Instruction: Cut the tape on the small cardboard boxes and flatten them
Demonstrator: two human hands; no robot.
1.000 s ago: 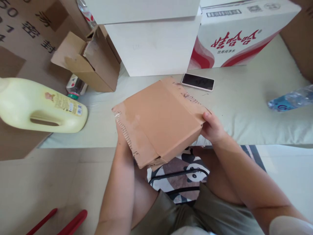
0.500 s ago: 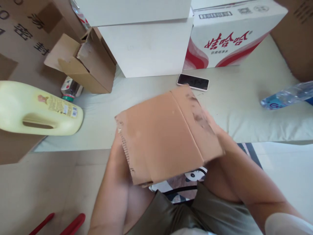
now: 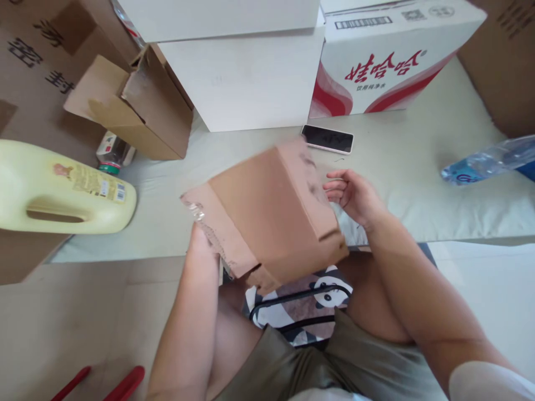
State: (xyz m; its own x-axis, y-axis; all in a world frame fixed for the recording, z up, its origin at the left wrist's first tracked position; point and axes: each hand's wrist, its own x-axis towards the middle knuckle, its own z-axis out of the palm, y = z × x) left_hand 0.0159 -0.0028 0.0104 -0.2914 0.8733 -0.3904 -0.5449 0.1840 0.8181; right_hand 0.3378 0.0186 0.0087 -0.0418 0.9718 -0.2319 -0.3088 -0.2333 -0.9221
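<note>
Box: our brown cardboard box (image 3: 271, 209) tilts above our lap, edges torn.
Left hand (image 3: 199, 236): grips its ragged flap from beneath.
Right hand (image 3: 355, 196): released, fingers spread beside it.

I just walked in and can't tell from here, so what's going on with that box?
A seated person holds a small brown cardboard box up over their lap. The left hand grips it at its torn edge; the right hand is open beside it, fingers close to the box's side. Behind it on the pale mat lies a phone, with a yellow jug to the left and a water bottle to the right.
</note>
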